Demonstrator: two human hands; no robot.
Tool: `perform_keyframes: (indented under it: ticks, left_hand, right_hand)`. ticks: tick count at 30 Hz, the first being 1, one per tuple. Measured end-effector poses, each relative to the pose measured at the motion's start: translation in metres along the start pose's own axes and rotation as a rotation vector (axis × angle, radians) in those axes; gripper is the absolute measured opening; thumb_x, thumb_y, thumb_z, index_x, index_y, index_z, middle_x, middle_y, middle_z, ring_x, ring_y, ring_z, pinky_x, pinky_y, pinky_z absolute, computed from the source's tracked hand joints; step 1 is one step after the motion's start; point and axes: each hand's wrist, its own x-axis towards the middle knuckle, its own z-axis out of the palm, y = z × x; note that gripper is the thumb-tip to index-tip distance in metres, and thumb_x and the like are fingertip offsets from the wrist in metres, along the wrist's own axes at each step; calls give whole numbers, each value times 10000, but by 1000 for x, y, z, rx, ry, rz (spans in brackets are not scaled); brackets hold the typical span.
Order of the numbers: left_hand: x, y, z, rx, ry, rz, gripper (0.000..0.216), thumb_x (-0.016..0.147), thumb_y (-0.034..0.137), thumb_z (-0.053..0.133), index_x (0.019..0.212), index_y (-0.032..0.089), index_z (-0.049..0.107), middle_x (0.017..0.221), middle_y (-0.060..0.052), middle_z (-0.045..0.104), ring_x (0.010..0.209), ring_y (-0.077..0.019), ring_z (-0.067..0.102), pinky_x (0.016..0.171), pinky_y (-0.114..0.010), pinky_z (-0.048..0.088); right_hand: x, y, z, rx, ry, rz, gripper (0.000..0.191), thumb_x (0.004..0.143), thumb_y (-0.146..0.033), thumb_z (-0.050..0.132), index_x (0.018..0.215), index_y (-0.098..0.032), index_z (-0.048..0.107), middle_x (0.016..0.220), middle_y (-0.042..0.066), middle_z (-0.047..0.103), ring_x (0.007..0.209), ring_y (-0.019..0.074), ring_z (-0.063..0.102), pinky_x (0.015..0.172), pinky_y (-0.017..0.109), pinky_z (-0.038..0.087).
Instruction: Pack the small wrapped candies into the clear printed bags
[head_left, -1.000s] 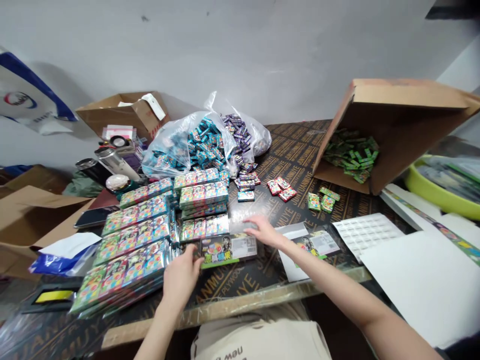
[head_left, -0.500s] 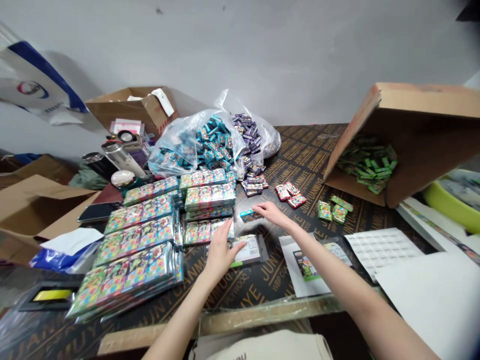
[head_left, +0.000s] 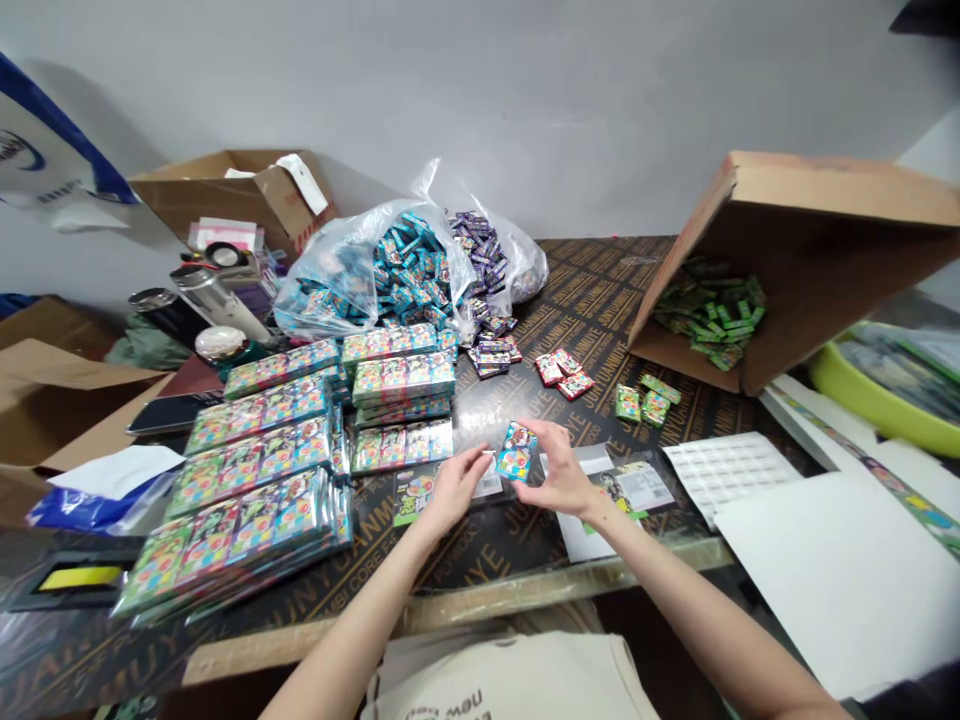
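My right hand (head_left: 556, 476) pinches a small blue candy packet (head_left: 517, 451) just above the table. My left hand (head_left: 455, 487) rests on a clear sleeve with a printed card (head_left: 414, 489) lying flat on the dark table, its fingertips close to the blue packet. Stacks of filled colourful sleeves (head_left: 259, 470) lie to the left of my hands. Small piles of purple packets (head_left: 493, 355), red packets (head_left: 562, 372) and green packets (head_left: 643, 399) lie beyond my hands.
A clear bag of blue and purple packets (head_left: 390, 275) stands at the back. A tipped cardboard box (head_left: 810, 240) holds green packets on the right. White sheets (head_left: 832, 570), a sticker sheet (head_left: 724, 470), a yellow-green basin (head_left: 885, 395), bottles (head_left: 214, 295) and open boxes (head_left: 225, 195) surround the work area.
My right hand picked up the blue packet from the table and brought it back toward me. My left hand stayed on the clear sleeve.
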Motion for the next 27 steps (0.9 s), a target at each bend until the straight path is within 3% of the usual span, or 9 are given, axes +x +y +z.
perform_keyframes:
  ticks: [3,6,11,16,19,23,27]
  left_hand:
    - [-5,-15,-3,536,-71,206,793,641,500,634,1313,189,350,1308,-153,441,1229,-314,356,1026,-550,138]
    - [-13,-22,-2,792,-101,240,967,553,417,709,1364,206,226,1219,-141,497,1169,-322,409,1023,-562,84]
    - [-23,-13,-7,758,3,260,1011,571,329,662,1392,189,88,1172,-122,511,1102,-292,450,1022,-526,110]
    - [-28,-1,-19,693,-11,335,979,572,220,614,1390,175,78,1218,-125,493,1141,-274,432,1043,-509,58]
    - [-31,3,-24,669,-49,346,969,570,195,612,1388,198,92,1251,-128,477,1147,-278,433,1041,-520,52]
    - [-33,2,-29,591,-90,320,977,572,218,636,1385,214,94,1273,-128,465,1150,-276,438,1042,-509,88]
    - [-34,2,-32,541,-113,319,973,559,233,662,1379,223,138,1277,-120,468,1144,-275,446,1046,-503,110]
  right_hand:
    - [-6,16,-2,-97,-5,59,763,567,-321,643,1267,-206,359,1158,87,513,1059,278,458,943,419,239]
    - [-11,25,-2,-165,-116,63,777,560,-335,649,1274,-213,369,1136,85,535,1066,287,452,958,439,194]
    - [-18,19,-1,-64,-278,19,912,537,-384,681,1333,-223,267,1197,93,508,1123,280,425,999,462,122]
    - [-15,12,-4,106,-434,-65,963,570,-374,685,1367,-224,167,1311,117,409,1226,272,347,1033,471,59]
    - [-12,13,-3,171,-448,-59,973,596,-352,687,1377,-222,121,1327,128,389,1242,266,338,1038,471,51]
    - [-12,13,0,254,-410,24,1035,560,-316,717,1380,-210,94,1237,120,473,1192,263,403,1034,469,89]
    - [-10,7,-2,280,-403,-13,1019,535,-279,721,1371,-219,141,1238,104,467,1163,254,429,1040,458,68]
